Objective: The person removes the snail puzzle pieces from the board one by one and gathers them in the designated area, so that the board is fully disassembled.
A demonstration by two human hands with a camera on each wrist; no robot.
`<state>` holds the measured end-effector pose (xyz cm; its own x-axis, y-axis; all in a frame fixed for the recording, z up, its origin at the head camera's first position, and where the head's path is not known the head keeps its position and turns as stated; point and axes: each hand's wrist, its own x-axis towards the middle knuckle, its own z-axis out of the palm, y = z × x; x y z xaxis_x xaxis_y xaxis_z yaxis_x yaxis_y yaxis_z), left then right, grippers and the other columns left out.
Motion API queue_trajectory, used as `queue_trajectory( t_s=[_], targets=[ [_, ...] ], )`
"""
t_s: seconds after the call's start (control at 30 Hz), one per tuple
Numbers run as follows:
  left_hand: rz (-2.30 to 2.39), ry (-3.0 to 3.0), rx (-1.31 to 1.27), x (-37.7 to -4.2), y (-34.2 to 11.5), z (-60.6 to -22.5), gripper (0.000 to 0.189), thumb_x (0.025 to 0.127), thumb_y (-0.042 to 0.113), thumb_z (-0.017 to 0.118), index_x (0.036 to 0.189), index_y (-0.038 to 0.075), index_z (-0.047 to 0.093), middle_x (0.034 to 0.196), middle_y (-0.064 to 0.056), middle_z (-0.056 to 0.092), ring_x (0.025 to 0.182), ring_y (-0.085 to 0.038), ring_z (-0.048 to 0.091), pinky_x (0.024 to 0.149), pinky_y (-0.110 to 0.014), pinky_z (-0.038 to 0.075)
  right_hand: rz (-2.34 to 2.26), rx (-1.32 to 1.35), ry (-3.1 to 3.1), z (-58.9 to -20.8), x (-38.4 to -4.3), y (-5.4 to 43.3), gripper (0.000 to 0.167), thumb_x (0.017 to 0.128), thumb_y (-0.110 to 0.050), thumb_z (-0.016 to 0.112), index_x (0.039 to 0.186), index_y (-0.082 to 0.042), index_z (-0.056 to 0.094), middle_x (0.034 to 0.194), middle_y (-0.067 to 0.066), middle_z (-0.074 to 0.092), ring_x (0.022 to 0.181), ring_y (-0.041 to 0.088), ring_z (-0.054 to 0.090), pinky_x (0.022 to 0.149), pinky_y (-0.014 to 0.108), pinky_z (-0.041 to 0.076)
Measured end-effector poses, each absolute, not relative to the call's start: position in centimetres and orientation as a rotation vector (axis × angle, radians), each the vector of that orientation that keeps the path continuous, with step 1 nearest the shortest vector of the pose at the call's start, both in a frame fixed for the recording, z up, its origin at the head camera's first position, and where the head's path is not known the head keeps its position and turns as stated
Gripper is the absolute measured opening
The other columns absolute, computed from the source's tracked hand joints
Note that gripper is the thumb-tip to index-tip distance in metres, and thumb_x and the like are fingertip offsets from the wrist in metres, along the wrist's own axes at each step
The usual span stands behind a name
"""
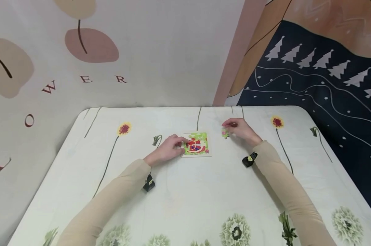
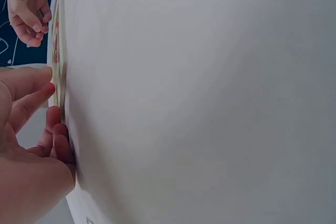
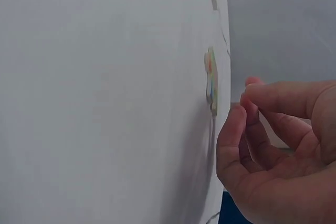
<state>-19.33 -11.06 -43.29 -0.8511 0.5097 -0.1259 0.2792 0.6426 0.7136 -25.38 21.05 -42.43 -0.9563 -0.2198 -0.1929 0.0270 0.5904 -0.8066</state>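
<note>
A small square puzzle board [image 1: 196, 155], with a red snail picture on green, lies flat on the table. My left hand [image 1: 170, 148] rests at its left edge, fingertips over the picture. The left wrist view shows the board [image 2: 64, 61] edge-on, with fingers of my left hand [image 2: 26, 124] at its near end. Right of the board lies a small green puzzle piece [image 1: 225, 133] with a pink mark. My right hand [image 1: 240, 130] is just above and beside it. In the right wrist view, the bent fingers of my right hand [image 3: 278, 140] are apart from the piece [image 3: 211, 80], with nothing visible between the fingertips.
A white cloth printed with flowers covers the table [image 1: 188, 191]. Behind it hangs a pale wall cloth [image 1: 173, 68] with letters and leaf shapes. A dark blue cloth with white trees [image 1: 296, 78] is at the right. Black wrist cameras [image 1: 149, 184] sit under both sleeves.
</note>
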Motion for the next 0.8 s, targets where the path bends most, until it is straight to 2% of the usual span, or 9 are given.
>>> queue_trajectory(
  t_s=[0.13, 0.37, 0.5, 0.63, 0.8],
  targets=[
    [1.053, 2.548, 0.656, -19.7, -10.7, -43.1, 0.041, 0.092, 0.01, 0.064, 0.132, 0.007, 0.063, 0.109, -0.015, 0.055, 0.101, -0.025, 0.05, 0.088, -0.036, 0.041, -1.3, -0.216, 2.553, -42.2, -25.2, 20.3, 0.027, 0.097, -0.006, 0.058, 0.122, 0.003, 0.065, 0.121, 0.022, 0.064, 0.104, 0.023, 0.057, 0.083, 0.022, 0.043],
    [1.047, 2.553, 0.636, -20.1, -10.0, -43.2, 0.041, 0.091, 0.013, 0.066, 0.133, 0.01, 0.063, 0.116, -0.015, 0.057, 0.105, -0.025, 0.052, 0.089, -0.035, 0.041, -1.324, -0.318, 2.553, -42.2, -25.0, 18.6, 0.025, 0.097, -0.003, 0.057, 0.12, 0.005, 0.065, 0.115, 0.024, 0.065, 0.093, 0.023, 0.06, 0.073, 0.019, 0.047],
    [1.044, 2.56, 0.641, -20.3, -9.9, -43.5, 0.041, 0.091, 0.011, 0.066, 0.132, 0.01, 0.064, 0.119, -0.016, 0.056, 0.108, -0.027, 0.05, 0.09, -0.036, 0.039, -1.317, -0.368, 2.555, -42.1, -25.0, 17.6, 0.025, 0.097, -0.004, 0.058, 0.119, 0.004, 0.066, 0.116, 0.022, 0.066, 0.102, 0.025, 0.059, 0.079, 0.02, 0.046],
    [1.047, 2.543, 0.634, -20.4, -9.8, -43.7, 0.04, 0.092, 0.011, 0.065, 0.132, 0.01, 0.064, 0.124, -0.017, 0.054, 0.114, -0.029, 0.047, 0.094, -0.039, 0.037, -1.318, -0.402, 2.541, -42.1, -24.9, 16.8, 0.026, 0.097, -0.004, 0.057, 0.12, 0.004, 0.065, 0.119, 0.023, 0.065, 0.109, 0.03, 0.06, 0.089, 0.026, 0.044],
    [1.045, 2.519, 0.637, -20.5, -9.8, -43.8, 0.04, 0.093, 0.012, 0.065, 0.132, 0.011, 0.064, 0.128, -0.018, 0.053, 0.118, -0.031, 0.046, 0.099, -0.043, 0.037, -1.319, -0.414, 2.518, -42.4, -25.0, 15.9, 0.026, 0.097, -0.004, 0.058, 0.121, 0.004, 0.066, 0.119, 0.023, 0.065, 0.109, 0.03, 0.06, 0.09, 0.029, 0.044]
  ],
)
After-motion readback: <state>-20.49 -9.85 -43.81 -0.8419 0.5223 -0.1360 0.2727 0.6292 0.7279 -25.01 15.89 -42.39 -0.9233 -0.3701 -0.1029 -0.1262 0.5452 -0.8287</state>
